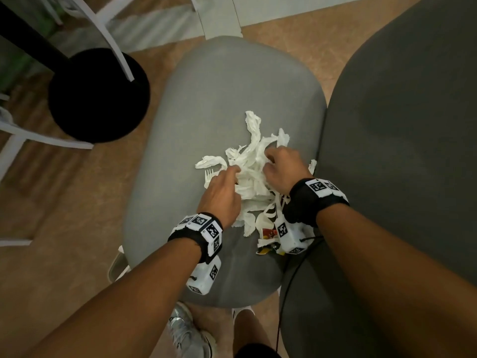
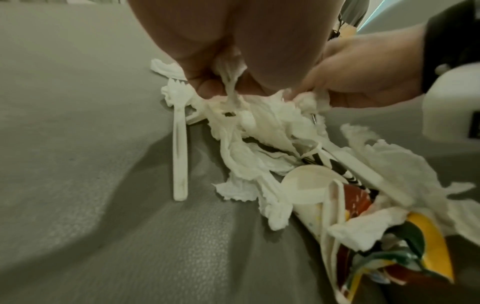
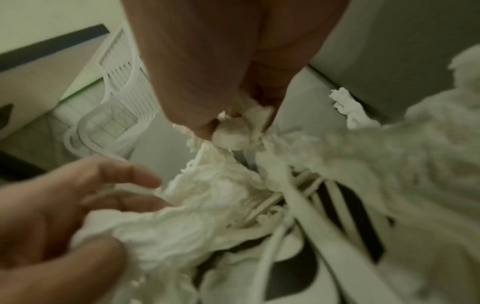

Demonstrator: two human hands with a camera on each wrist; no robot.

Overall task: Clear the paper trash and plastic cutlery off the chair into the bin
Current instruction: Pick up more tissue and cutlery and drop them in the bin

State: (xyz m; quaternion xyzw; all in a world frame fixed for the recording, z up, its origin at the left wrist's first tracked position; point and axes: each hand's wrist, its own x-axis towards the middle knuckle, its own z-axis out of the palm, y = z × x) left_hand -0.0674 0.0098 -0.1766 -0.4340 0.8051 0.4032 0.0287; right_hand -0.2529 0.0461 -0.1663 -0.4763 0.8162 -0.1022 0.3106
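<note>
No bin in view. Crumpled paper napkins heaped on grey chair seat. Left hand pinches napkin strands; right hand grips a wad. White plastic fork lies just left of the heap. Printed wrapper at the near edge. Tan floor.

black round table base on tan floor; dark grey seat beside; white slatted chair.
</note>
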